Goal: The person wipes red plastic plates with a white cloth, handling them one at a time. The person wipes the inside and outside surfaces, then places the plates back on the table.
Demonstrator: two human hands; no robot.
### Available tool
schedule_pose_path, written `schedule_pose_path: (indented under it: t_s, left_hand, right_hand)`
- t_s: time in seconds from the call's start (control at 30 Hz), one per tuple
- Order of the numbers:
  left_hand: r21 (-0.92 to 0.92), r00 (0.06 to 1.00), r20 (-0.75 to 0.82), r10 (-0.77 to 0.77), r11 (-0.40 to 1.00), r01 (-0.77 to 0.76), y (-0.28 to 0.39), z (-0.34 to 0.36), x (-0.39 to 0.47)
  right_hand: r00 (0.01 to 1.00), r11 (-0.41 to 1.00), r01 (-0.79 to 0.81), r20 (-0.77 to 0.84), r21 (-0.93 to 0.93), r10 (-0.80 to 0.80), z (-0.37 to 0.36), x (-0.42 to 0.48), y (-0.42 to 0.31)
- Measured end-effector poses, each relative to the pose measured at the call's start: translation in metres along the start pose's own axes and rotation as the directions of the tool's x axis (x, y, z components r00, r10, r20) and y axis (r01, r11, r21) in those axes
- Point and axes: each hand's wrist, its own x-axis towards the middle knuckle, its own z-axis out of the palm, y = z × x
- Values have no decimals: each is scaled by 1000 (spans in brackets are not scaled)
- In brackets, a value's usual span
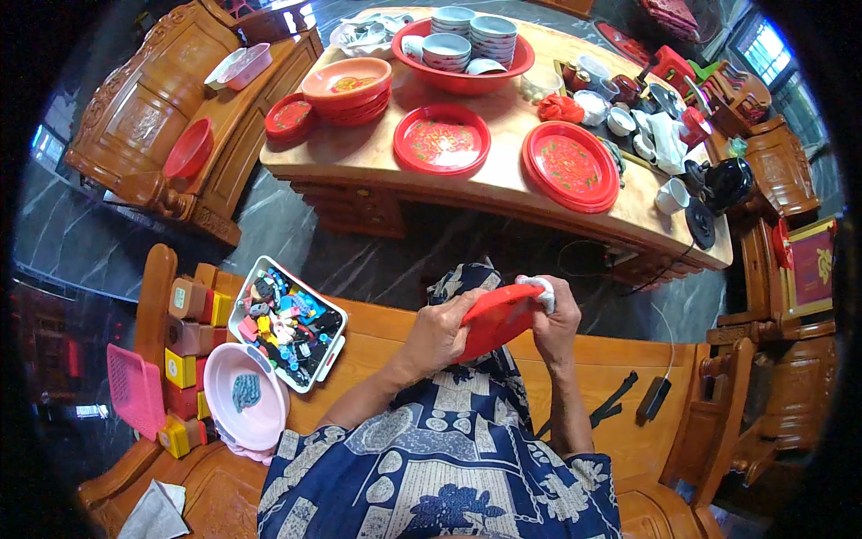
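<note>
A red plastic plate point(495, 323) is tilted on edge above my lap. My left hand point(441, 327) grips its left side. A white cloth point(543, 294) is bunched between my right hand point(557, 313) and the plate's right rim, and that hand holds both. On the wooden table beyond lie a red floral plate point(442, 139) and a short stack of similar plates point(571, 166). Further left, an orange-topped pile of red basins point(347, 87) stands beside smaller red dishes point(290, 116). Behind them, a large red basin point(465, 82) holds stacked white bowls point(448, 50).
On the bench at left are a white bin of mixed toys point(335, 360), a pink basin point(275, 418) with a teal cloth, and a pink basket point(135, 391). A black adapter point(652, 399) lies at right. A white mug point(672, 197) and black kettle point(727, 183) stand on the table.
</note>
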Motion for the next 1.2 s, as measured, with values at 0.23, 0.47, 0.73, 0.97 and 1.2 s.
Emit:
schedule_pose_path:
  t_s: [0.23,0.47,0.73,0.97,1.2]
  left_hand:
    - [111,988,152,-6,994,-11,-5,10,-1]
    - [117,995,96,-39,993,27,-7,9,-1]
    - [-90,999,-51,-20,996,15,4,1,1]
    - [-104,985,-171,25,994,-43,3,-2,3]
    - [-107,972,-235,23,993,-50,-2,-4,3]
  right_hand:
    - [862,829,504,199,-243,-466,13,-6,-45]
    - [867,823,492,248,-283,-433,15,1,-9]
    - [987,973,-85,153,212,53,5,4,27]
    - [824,644,-560,264,522,502,23,-21,58]
    - [792,619,-605,301,502,531,27,-23,62]
